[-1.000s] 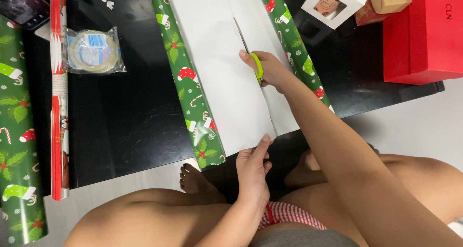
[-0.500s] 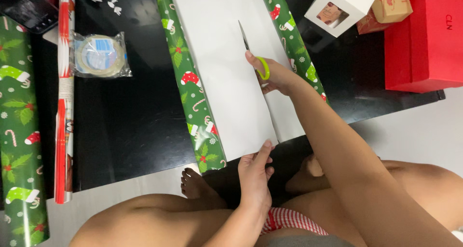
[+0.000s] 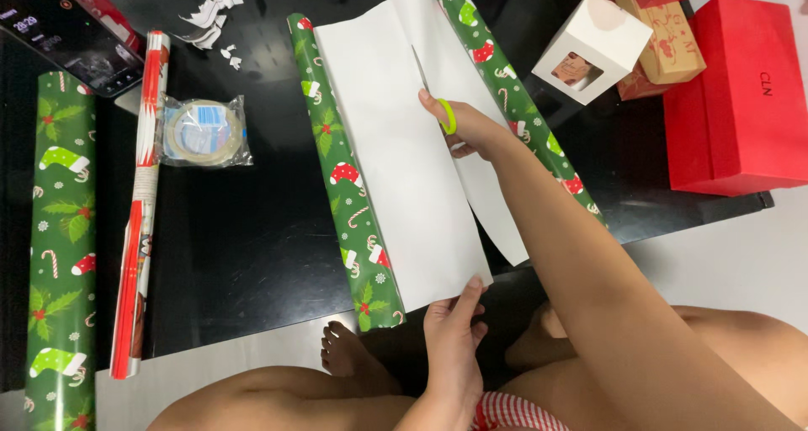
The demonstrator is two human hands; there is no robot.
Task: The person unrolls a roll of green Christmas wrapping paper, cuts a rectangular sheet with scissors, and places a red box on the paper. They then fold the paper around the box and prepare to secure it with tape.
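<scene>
The sheet of wrapping paper (image 3: 396, 170) lies white side up on the black counter (image 3: 244, 229), its long axis running from the near edge away toward the far side, leaning slightly left at the top. Its green holiday-print edges curl up along both long sides. A cut runs lengthwise up the sheet, splitting the near part into two strips that spread apart at the near edge.

The scissors (image 3: 433, 103) sit in that cut, blades pointing away along the paper's length, green handle loop nearest the person. The right hand (image 3: 467, 128) has its grip closed on the scissors, thumb through the loop, arm stretched forward over the right strip. The left hand (image 3: 450, 338) pinches the near edge of the left strip at the counter's edge, fingers pointing away.

On the counter to the left lie a roll of clear tape in a bag (image 3: 202, 132), a narrow red-striped roll (image 3: 139, 212) and a green holiday-print roll (image 3: 59, 246), both lengthwise like the sheet. A phone (image 3: 67, 31) lies at the far left corner. To the right stand a white windowed box (image 3: 593, 48), a brown box (image 3: 661, 35) and a red box (image 3: 741, 94). The floor below is pale; the person sits with bare knees drawn up.
</scene>
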